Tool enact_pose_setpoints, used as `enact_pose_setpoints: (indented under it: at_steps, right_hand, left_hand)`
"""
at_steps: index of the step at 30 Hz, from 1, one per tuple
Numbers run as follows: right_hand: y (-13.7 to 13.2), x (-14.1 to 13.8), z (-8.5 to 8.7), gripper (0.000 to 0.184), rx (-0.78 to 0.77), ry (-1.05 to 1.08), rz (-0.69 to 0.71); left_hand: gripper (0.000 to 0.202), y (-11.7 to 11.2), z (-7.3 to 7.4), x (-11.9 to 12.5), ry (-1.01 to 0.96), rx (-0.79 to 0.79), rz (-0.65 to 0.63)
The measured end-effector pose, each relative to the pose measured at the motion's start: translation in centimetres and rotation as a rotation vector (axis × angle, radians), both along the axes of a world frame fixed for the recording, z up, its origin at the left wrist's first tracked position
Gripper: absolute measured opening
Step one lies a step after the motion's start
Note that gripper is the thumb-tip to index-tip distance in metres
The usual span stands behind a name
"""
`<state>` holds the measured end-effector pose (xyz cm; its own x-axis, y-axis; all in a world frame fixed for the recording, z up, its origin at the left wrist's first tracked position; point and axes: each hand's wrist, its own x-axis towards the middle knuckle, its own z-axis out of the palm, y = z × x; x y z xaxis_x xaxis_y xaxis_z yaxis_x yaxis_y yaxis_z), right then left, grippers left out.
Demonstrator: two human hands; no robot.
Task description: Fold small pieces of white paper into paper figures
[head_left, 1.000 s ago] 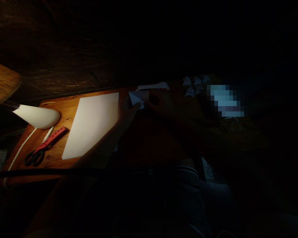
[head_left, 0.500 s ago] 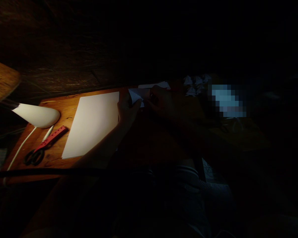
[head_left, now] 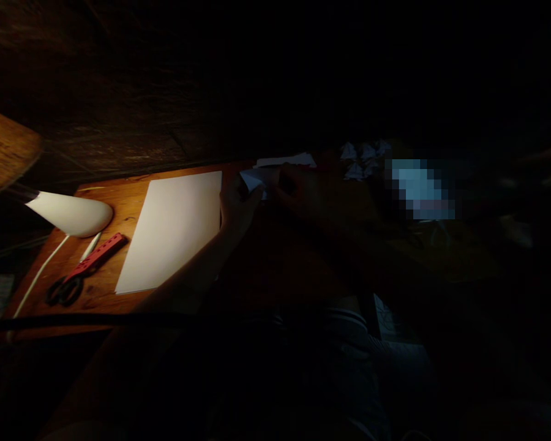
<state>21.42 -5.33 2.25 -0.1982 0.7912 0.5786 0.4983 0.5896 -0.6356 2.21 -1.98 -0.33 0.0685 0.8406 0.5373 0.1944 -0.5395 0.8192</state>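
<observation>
A small piece of folded white paper (head_left: 254,178) is held between my two hands near the back edge of the wooden table. My left hand (head_left: 237,203) grips its left side, the thumb pressed on the near edge. On the right side my right hand (head_left: 294,188) is closed on the same paper, its fingers dim in shadow. Just left of my left hand lies a stack of white sheets (head_left: 174,229). Behind the folded paper are more white paper pieces (head_left: 287,160). Several small folded paper shapes (head_left: 356,160) sit farther right.
On the left stands a white lamp base (head_left: 76,214) with a white cord (head_left: 41,267). Scissors with black handles (head_left: 65,290) and a red perforated strip (head_left: 96,256) lie before it. A dark cable (head_left: 87,319) crosses the front. A blurred bright patch (head_left: 417,187) glows at right.
The right part of the folded paper has tilted and darkened, and less of its bright face shows. My right hand has shifted slightly down. Both hands keep hold.
</observation>
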Motion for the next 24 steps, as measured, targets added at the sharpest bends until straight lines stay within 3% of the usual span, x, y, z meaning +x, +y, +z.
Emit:
enact_pose_setpoints:
  at_steps: [8,14,20,24]
  right_hand:
    - [-0.4,-0.1,0.6,0.02,0.026,-0.026,0.013]
    - [-0.3,0.0,0.6,0.024,0.026,-0.038,0.019]
    - [-0.8,0.0,0.9,0.039,-0.022,0.072,0.151]
    - [-0.2,-0.3,0.1,0.04,-0.123,0.216,0.163]
  left_hand:
    - [0.023,-0.7,0.5,0.1,-0.029,-0.041,-0.014]
    - [0.021,-1.3,1.3,0.5,-0.073,-0.061,-0.036]
    - [0.019,-1.1,1.0,0.4,-0.126,-0.124,-0.031]
    - [0.023,-0.8,1.0,0.4,-0.119,-0.111,-0.024]
